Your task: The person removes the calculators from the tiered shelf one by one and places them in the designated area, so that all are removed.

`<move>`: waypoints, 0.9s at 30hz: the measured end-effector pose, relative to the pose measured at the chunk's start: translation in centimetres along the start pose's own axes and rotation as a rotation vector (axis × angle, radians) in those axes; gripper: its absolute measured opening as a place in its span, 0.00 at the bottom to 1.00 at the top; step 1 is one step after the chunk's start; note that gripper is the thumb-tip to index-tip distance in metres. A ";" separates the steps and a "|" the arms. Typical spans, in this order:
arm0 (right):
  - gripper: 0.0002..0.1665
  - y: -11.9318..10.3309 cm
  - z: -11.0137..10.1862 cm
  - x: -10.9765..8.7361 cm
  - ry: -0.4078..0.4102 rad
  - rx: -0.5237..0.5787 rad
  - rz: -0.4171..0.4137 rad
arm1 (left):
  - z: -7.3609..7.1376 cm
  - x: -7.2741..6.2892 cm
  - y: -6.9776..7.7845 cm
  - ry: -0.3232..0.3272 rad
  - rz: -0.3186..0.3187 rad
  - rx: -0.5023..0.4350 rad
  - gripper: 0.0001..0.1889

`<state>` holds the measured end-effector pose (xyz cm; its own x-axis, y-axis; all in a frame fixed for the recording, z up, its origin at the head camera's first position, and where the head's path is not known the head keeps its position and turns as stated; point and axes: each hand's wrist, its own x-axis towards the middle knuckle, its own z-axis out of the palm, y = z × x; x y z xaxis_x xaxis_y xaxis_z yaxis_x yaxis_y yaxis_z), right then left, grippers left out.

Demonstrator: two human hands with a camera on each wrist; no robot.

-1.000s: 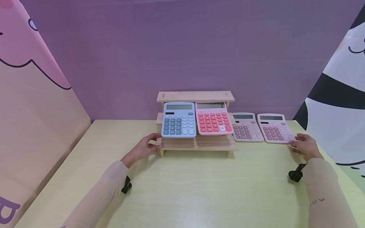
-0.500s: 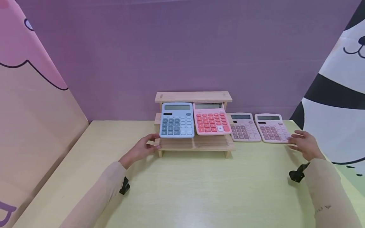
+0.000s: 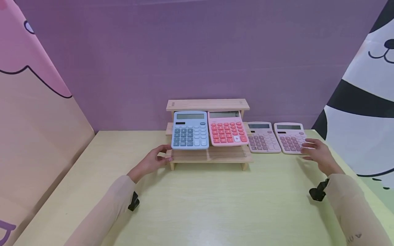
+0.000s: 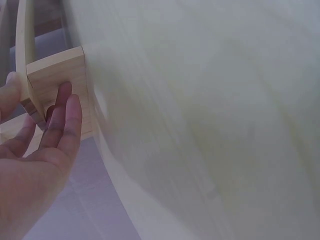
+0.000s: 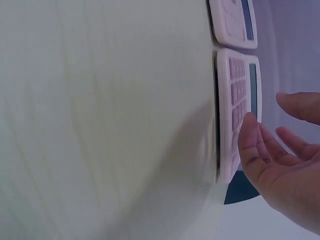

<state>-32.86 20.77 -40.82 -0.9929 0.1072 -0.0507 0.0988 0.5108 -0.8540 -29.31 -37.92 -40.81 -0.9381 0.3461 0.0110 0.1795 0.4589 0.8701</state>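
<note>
At the left end of a small tiered wooden rack (image 3: 212,156), my left hand (image 3: 150,162) pinches the low shelf. In the left wrist view the thumb (image 4: 9,95) lies on one face of the board, and the fingers (image 4: 59,120) reach round its other side by the leg. A blue calculator (image 3: 191,131) and a pink calculator (image 3: 228,130) lean side by side on the rack. My right hand (image 3: 320,155), fingers spread and thumb apart, hovers at the right edge of a pale pink calculator (image 3: 287,136), overlapping its keys. Nothing is between its fingers.
Left of that, close to the rack, lies a second pale pink calculator (image 3: 263,138) flat on the pale wooden table (image 3: 215,205). A purple backdrop (image 3: 197,58) rises behind, with printed cartoon panels on both sides.
My right hand, earlier with fingertips at the far-right calculator's lower right corner, has drawn off and shifted left over its keys. My left hand stays at the rack; the view has turned slightly right.
</note>
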 end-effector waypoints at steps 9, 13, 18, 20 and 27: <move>0.36 -2.7 2.1 -1.8 -0.040 -0.058 -0.087 | 0.0 0.0 -0.3 0.014 0.003 0.021 0.28; 0.35 -3.1 2.7 -2.1 -0.067 -0.070 -0.116 | -0.1 0.0 -0.2 0.011 0.004 0.016 0.28; 0.35 -3.8 3.6 -2.6 -0.098 -0.079 -0.149 | 0.0 0.1 -0.2 0.007 0.014 0.002 0.27; 0.34 -4.0 4.0 -2.8 -0.106 -0.072 -0.173 | 0.0 0.1 -0.2 0.006 0.016 0.002 0.27; 0.33 -5.2 5.7 -3.8 -0.131 -0.062 -0.242 | 0.0 0.1 -0.1 0.002 0.009 0.000 0.27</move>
<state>-30.01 12.86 -39.07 -0.9878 -0.1334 0.0806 -0.1422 0.5601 -0.8162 -29.40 -37.95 -40.92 -0.9370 0.3488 0.0199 0.1880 0.4555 0.8702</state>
